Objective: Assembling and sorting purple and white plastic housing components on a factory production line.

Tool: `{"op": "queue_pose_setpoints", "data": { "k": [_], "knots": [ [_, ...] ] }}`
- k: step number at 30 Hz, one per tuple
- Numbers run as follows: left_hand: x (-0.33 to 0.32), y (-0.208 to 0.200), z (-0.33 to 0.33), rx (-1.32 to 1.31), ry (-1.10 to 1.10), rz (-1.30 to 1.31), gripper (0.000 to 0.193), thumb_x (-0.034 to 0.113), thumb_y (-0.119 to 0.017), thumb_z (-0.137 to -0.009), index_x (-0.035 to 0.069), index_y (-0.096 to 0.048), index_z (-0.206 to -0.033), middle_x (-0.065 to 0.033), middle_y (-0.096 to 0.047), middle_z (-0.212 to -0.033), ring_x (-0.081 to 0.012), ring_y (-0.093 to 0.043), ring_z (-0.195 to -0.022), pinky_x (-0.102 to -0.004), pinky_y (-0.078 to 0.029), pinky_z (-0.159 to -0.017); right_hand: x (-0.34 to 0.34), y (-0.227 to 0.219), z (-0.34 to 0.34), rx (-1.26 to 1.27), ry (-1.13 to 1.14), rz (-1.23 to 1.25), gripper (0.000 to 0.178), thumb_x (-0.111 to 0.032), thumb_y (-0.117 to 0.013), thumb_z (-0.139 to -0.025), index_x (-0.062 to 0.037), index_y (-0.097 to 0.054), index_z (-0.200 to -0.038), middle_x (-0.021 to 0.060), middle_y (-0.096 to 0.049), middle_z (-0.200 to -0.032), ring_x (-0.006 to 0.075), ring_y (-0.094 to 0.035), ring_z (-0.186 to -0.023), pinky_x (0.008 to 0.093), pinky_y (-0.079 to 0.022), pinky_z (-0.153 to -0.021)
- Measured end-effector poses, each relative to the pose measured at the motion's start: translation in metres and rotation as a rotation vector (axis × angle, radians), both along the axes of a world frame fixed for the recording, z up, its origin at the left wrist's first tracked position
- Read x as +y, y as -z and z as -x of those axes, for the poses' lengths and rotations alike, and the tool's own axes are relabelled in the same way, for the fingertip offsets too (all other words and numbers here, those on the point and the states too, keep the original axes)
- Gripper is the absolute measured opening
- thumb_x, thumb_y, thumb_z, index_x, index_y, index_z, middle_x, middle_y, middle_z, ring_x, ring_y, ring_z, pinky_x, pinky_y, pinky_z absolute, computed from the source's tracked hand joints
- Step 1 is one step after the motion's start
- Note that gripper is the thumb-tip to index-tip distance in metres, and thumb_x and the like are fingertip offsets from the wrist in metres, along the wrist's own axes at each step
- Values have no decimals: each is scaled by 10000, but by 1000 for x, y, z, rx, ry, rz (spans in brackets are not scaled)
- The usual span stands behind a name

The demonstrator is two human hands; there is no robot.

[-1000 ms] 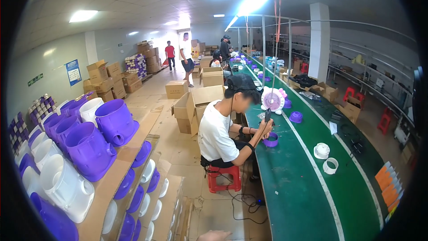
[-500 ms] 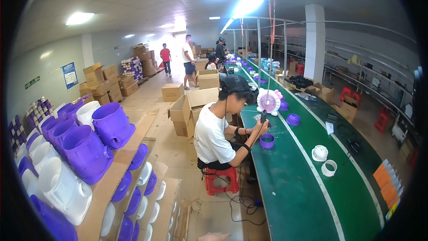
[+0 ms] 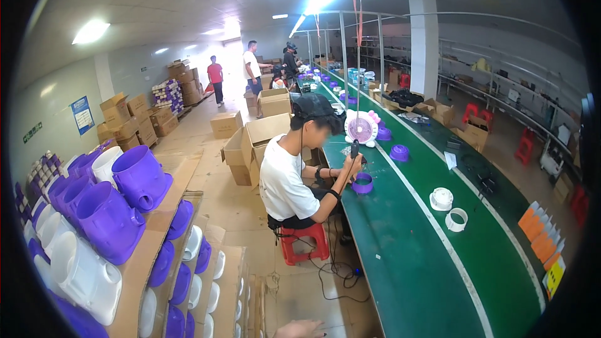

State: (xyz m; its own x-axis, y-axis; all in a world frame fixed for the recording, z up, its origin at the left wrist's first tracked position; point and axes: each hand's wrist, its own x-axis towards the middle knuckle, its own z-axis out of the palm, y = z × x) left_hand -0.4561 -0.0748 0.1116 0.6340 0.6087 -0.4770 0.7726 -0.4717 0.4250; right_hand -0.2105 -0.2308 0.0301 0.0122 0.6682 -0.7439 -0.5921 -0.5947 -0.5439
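From where I stand, one hand of the wearer, seemingly the left, shows at the near edge, palm and fingers toward the right; it is cut off low, so I can't tell whether it grasps anything, and the other is out of sight. Nearest it on the left is a layered stack with cardboard between tiers, topped by purple tubs and a white tub. To the right runs a green bench. Beyond the hand, a co-worker sits on a red stool, fingers wrapped round a dark tool above the bench, just beside a purple ring. A fan stands a little farther on. Farther right sit a white cap and a white ring, close together. Open boxes lie behind the co-worker, to the left.
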Motion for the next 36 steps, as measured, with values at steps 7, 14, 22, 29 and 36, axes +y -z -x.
{"op": "queue_pose_setpoints", "data": {
  "k": [7, 14, 22, 29, 36],
  "knots": [
    [1, 3, 2, 12, 19, 19, 598, 501, -458, -801, 61, -431, -1205, -191, -522, -1112, -339, -492, -1029, -412, -396, -871, -1, 17, -3, 29, 75, 15, 150, -154, -530, -735, -96, -436, -634, 32, -426, -591, 182, -417, -541, 321, -362, -548],
    [-2, -1, -6, 4, 45, -3, 607, 510, -444, -804, 52, -432, -1202, -190, -520, -1117, -336, -484, -1041, -406, -388, -883, -8, 45, -8, 14, 107, -19, 182, -164, -528, -746, -107, -408, -622, 16, -385, -574, 173, -386, -518, 320, -350, -528],
    [-6, 12, -3, -59, 34, -23, 608, 508, -447, -804, 39, -437, -1190, -193, -538, -1083, -333, -500, -1014, -401, -402, -863, -4, 20, -6, 106, 54, -23, 172, -164, -514, -753, -104, -395, -644, 19, -373, -580, 175, -375, -530, 331, -347, -538],
    [-7, 5, -3, -11, 40, -21, 594, 503, -454, -803, 50, -440, -1187, -211, -550, -1043, -350, -522, -970, -423, -417, -834, -4, 46, -9, 47, 28, -30, 158, -163, -508, -754, -104, -396, -658, 21, -378, -589, 175, -379, -542, 336, -346, -545],
    [-4, 7, -3, -27, 54, -39, 601, 511, -449, -803, 52, -438, -1190, -211, -547, -1053, -353, -514, -987, -427, -410, -846, -2, 56, -13, 67, 30, 47, 152, -173, -501, -751, -107, -397, -661, 17, -377, -594, 171, -380, -547, 332, -342, -542]
  ]
}}
